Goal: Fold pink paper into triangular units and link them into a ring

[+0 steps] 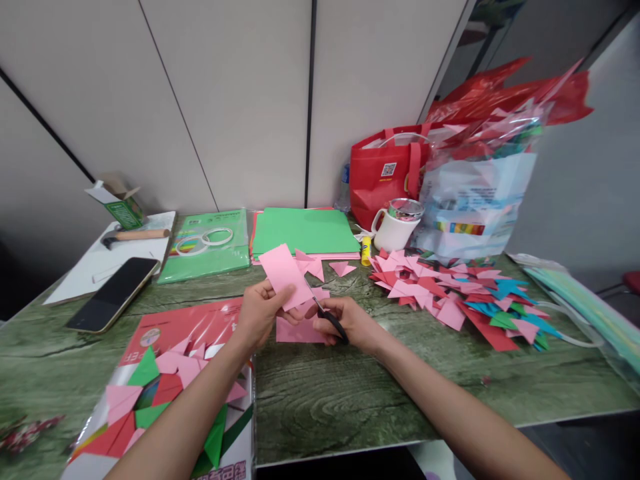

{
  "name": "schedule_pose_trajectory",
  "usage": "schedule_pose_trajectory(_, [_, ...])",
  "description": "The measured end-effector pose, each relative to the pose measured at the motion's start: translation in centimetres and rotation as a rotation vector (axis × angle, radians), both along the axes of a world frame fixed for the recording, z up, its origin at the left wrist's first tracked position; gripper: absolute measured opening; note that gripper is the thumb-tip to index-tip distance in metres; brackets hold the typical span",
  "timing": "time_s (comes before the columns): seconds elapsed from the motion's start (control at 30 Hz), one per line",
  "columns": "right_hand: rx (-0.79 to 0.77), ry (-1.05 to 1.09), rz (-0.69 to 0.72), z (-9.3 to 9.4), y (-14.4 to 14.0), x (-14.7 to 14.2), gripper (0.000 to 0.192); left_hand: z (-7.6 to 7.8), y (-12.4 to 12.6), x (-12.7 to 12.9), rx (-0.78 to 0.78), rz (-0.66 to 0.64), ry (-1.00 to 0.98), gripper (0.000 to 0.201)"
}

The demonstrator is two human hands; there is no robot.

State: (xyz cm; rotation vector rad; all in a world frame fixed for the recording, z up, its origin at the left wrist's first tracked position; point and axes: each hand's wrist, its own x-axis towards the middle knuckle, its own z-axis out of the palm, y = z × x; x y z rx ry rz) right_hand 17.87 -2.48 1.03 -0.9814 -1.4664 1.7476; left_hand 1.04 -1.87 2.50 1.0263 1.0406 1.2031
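My left hand (263, 309) pinches a pink paper rectangle (284, 272) between thumb and fingers, tilted above the table. In my right hand (345, 322) is a pair of black-handled scissors (331, 319), its blades at the paper's right edge. Whether the blades have cut into the paper I cannot tell. Under both hands lies another pink paper piece (299, 331), partly covered. Small pink triangles (343, 268) are scattered just behind the hands.
Colored paper pieces (425, 283) heap at right before a white mug (397, 230), a glue stick (366, 251) and a red bag (385, 173). Green sheets (305, 230) are stacked behind. At left are a phone (114, 293), a hammer (137, 234) and a paper-covered packet (170, 380).
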Motion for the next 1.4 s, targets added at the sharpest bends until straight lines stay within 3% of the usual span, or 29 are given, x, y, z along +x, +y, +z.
schedule_pose_trajectory(0.4, [-0.009,-0.006,0.002,-0.79,0.07,-0.12,0.032,0.14,-0.04,0.08,-0.007,-0.004,-0.046,0.027])
schedule_pose_trajectory(0.8, [0.02,-0.018,0.016,-0.42,0.28,0.04,0.045,0.02,-0.06,0.03,-0.002,-0.117,0.015,0.02])
schedule_pose_trajectory(1.3, [0.022,-0.032,-0.01,-0.48,0.11,-0.42,0.035,0.26,-0.2,0.15,-0.024,-0.12,-0.01,0.025])
schedule_pose_trajectory(1.4, [0.003,-0.035,-0.017,-0.49,0.09,-0.39,0.036,0.08,0.03,-0.03,-0.004,-0.058,-0.015,0.028])
